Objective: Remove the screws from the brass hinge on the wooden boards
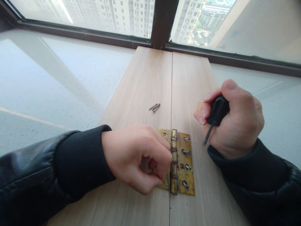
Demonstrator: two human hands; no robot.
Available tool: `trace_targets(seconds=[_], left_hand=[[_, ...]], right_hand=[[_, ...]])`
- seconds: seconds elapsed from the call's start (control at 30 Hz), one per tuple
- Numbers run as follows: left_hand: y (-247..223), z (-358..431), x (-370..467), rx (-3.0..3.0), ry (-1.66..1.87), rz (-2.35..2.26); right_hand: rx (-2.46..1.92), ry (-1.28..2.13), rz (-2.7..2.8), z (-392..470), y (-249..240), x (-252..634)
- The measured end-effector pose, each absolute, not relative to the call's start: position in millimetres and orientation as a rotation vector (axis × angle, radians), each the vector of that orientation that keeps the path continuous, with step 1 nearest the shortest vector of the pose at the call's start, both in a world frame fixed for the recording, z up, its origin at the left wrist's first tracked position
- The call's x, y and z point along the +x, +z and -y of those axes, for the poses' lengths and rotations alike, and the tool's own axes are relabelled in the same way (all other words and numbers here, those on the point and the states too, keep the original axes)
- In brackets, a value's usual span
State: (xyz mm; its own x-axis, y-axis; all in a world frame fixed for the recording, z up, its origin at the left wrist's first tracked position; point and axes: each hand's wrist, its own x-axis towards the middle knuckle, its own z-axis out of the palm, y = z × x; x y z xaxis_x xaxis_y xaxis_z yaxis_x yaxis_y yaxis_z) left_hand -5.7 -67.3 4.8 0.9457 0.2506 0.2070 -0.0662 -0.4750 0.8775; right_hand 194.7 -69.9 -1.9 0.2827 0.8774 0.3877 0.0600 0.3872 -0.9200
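A worn brass hinge point(185, 166) lies across the seam between two pale wooden boards point(150, 75). Several screws stand tilted in its right leaf. My left hand point(141, 157) is over the left leaf, thumb and forefinger pinched together near its lower part; what they hold, if anything, is hidden. One hole shows at the top of that leaf. My right hand point(237, 122) is closed around the black handle of a screwdriver point(218, 110), its shaft pointing down, to the right of the hinge and apart from it. Loose screws point(155, 107) lie on the left board beyond my left hand.
The boards rest on a speckled white sill point(70, 81). At the far end, they meet a dark window frame point(162, 25), with glass panes and tall buildings outside.
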Motion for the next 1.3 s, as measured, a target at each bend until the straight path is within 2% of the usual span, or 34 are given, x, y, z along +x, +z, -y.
trace_targets(seconds=[0.13, 0.37, 0.57, 1.3], left_hand=[[5.1, 64.3, -4.9, 2.027, 0.271, -0.045], [2.7, 65.8, -4.3, 2.006, 0.398, -0.115], [5.2, 65.8, -3.9, 2.018, 0.306, -0.053], [3.9, 64.4, -7.2, 1.998, 0.305, -0.171]], right_hand=[[-1.031, 0.711, 1.150, 70.1, -1.7, 193.7], [-1.035, 0.699, 1.132, 68.5, -0.7, 194.0], [-1.026, 0.720, 1.133, 68.4, -1.5, 193.8], [-1.050, 0.700, 1.150, 71.4, 0.0, 192.7]])
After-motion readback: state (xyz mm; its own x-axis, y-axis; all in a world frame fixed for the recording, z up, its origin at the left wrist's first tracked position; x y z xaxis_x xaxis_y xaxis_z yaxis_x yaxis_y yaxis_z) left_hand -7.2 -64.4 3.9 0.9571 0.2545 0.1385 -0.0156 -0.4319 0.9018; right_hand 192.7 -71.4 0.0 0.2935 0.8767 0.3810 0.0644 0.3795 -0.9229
